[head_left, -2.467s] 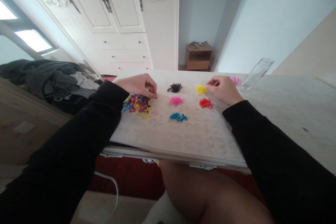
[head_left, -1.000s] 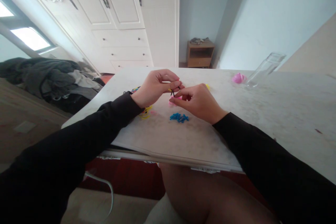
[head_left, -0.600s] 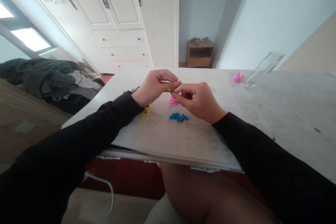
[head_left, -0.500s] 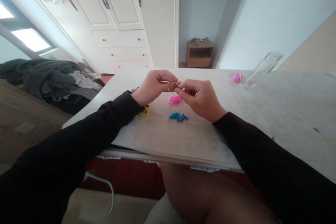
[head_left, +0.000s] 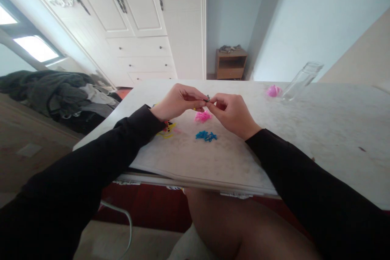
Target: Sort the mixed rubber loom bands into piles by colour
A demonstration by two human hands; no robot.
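My left hand (head_left: 176,103) and my right hand (head_left: 233,113) meet above the white table (head_left: 319,130), fingertips pinched together on a small black rubber band (head_left: 207,98). Below the hands lie a pink heap of bands (head_left: 202,116) and a blue heap (head_left: 206,135). A mixed heap with yellow and red bands (head_left: 166,129) peeks out beside my left wrist. The other heaps are hidden behind my hands.
A clear glass jar (head_left: 300,80) lies tilted at the back right of the table, with a pink ball of bands (head_left: 272,90) beside it. A pile of dark clothes (head_left: 55,93) is at the left. White wardrobes and a small wooden nightstand (head_left: 230,63) stand behind.
Both hands left the heaps, rose and came together over the table's middle. They now pinch a small black band between the fingertips, held slightly higher than half a second ago.
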